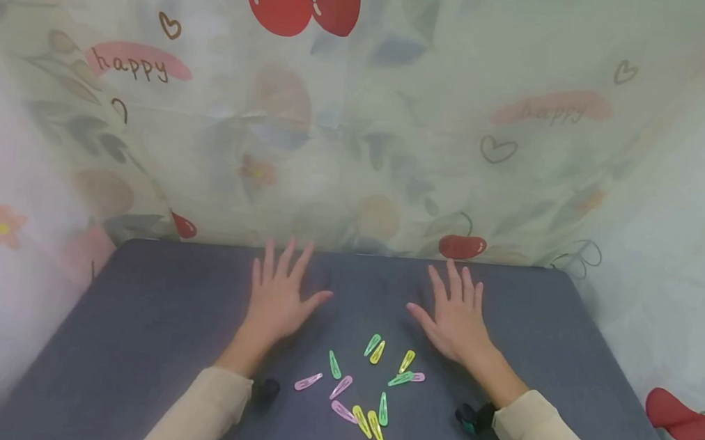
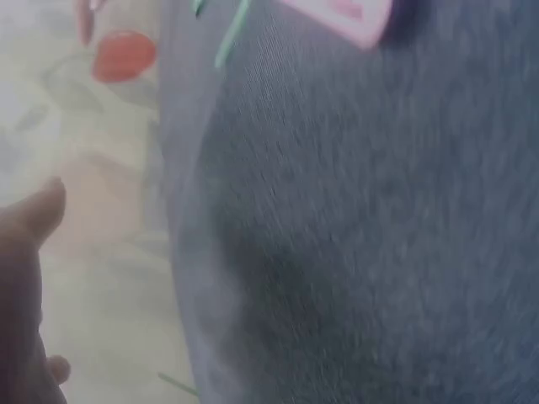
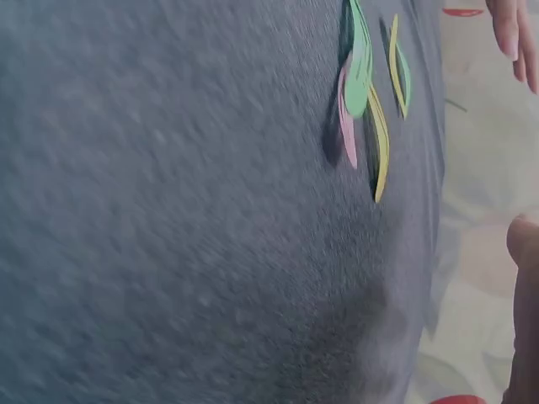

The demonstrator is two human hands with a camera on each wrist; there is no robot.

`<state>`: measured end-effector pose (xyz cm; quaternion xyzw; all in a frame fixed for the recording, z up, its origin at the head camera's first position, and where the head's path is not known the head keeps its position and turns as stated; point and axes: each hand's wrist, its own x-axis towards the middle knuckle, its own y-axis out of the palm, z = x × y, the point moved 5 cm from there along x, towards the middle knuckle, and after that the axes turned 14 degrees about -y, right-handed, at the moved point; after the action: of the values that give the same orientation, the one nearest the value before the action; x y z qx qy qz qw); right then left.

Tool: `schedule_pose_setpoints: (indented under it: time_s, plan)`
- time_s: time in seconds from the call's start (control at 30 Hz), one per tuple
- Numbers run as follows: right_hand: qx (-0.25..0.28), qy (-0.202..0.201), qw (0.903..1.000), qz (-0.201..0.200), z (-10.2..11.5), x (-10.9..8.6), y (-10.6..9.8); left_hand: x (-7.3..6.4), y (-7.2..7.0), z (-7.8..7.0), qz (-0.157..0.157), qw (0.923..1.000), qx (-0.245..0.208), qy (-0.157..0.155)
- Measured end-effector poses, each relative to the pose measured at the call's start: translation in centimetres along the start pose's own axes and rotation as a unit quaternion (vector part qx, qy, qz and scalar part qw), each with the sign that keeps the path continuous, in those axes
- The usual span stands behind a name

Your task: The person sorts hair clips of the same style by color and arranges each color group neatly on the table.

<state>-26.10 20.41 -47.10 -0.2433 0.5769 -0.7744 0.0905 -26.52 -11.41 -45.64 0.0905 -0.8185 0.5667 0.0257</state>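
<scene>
Although they lie scattered, the twelve hair clips (image 1: 340,387) form one loose group on the near, 6 o'clock half of the dark worktop (image 1: 147,342). Two yellow clips (image 1: 362,422) point from 11 to 5 o'clock; the green clip (image 1: 383,409) beside them runs 12 to 6. At the group's 9 o'clock edge, a pink clip (image 1: 308,382) has its long axis from 8 to 2. Both hands are empty, fingers straight and spread wide, thumbs towards each other: the left hand (image 1: 277,302) at 10 o'clock from the clips, the right hand (image 1: 458,323) at 2. At 12 o'clock hangs a cloth (image 1: 328,211) printed with cherries and hearts.
</scene>
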Motion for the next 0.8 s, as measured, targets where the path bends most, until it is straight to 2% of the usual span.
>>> schedule_pose_setpoints:
  time_s: [0.17,0.33,0.53,0.6,0.8]
  plan:
    - [0.009,-0.005,0.9999,0.000,1.0,-1.0,-0.2,-1.1,-0.2,-0.7,0.014,0.9996,-0.026,-0.002]
    - [0.022,-0.004,0.9997,0.000,1.7,-2.1,-0.1,-2.1,-0.2,-2.0,0.027,0.9978,-0.060,0.011]
    - [0.039,0.002,0.9992,0.010,2.3,-3.4,0.3,-3.2,0.5,-3.2,0.077,0.9910,-0.110,0.010]
    - [0.045,0.004,0.9989,0.011,2.5,-3.7,0.5,-3.5,0.8,-3.4,0.091,0.9891,-0.115,0.006]
    - [0.075,0.016,0.9968,0.019,2.8,-4.7,0.8,-4.4,1.2,-3.5,0.110,0.9861,-0.125,0.004]
